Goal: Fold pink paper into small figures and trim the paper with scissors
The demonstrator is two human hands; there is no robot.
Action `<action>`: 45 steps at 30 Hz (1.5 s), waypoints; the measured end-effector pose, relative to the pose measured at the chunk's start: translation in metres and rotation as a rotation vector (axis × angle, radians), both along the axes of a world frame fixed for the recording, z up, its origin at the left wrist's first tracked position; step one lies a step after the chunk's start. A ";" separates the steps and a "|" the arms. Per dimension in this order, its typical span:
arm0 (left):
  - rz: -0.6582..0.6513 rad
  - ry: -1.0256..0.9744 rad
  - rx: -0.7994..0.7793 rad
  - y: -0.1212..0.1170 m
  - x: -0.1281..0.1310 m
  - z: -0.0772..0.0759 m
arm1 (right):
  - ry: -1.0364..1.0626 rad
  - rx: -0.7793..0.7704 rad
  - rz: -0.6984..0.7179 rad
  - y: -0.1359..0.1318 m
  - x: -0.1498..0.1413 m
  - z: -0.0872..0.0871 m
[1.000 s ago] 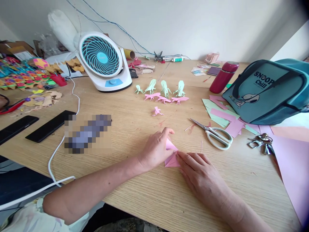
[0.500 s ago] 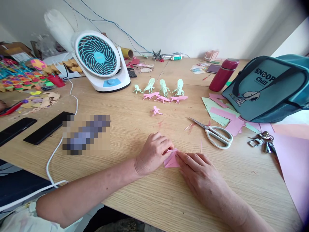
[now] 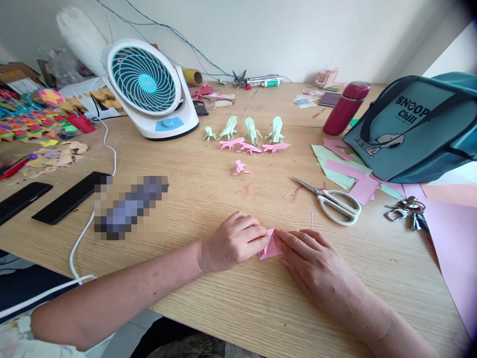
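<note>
A small folded piece of pink paper [image 3: 271, 249] lies on the wooden table between my hands, with creases and a raised flap on its left side. My left hand [image 3: 238, 239] is closed, its thumb and fingertips pinching the paper's left edge. From the other side my right hand [image 3: 311, 261] presses the paper's upper right part with its fingers held together. My fingers cover parts of both edges. Beyond them stand a pink origami figure [image 3: 240, 168], several more pink ones [image 3: 276, 147] and several pale green ones [image 3: 252, 130].
White-handled scissors [image 3: 339, 206] lie to the right, near keys [image 3: 408, 211] and cut paper strips [image 3: 345, 169]. A red flask [image 3: 346, 109] and a teal bag [image 3: 406, 132] stand behind. At left are a fan [image 3: 169, 124], a white cable [image 3: 80, 243] and black flat objects [image 3: 70, 199].
My left fingers have moved down and right over the paper's left side, where a flap now stands raised. The right hand keeps pressing. The view has shifted slightly.
</note>
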State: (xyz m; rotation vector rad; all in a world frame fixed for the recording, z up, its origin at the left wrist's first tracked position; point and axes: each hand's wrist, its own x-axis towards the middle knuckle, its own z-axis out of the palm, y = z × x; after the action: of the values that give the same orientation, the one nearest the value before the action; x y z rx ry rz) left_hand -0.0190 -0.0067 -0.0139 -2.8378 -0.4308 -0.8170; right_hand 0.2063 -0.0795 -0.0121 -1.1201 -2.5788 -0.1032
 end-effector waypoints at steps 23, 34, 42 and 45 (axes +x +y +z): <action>-0.236 0.037 -0.039 0.003 0.000 0.003 | -0.036 -0.115 0.111 0.009 0.024 0.000; -0.243 0.084 -0.080 0.000 0.001 0.004 | -0.019 -0.168 0.128 0.010 0.023 0.003; -0.249 0.048 -0.117 -0.001 -0.001 0.004 | -0.020 -0.156 0.170 0.007 0.024 0.006; -0.243 0.043 -0.103 -0.001 -0.002 0.003 | -0.033 -0.170 0.177 0.006 0.025 0.007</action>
State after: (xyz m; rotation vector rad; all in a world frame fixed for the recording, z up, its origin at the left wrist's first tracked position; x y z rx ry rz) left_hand -0.0207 -0.0076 -0.0106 -3.0387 -0.1267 -0.7934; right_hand 0.2311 -0.0731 -0.0051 -0.9467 -2.7444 0.1432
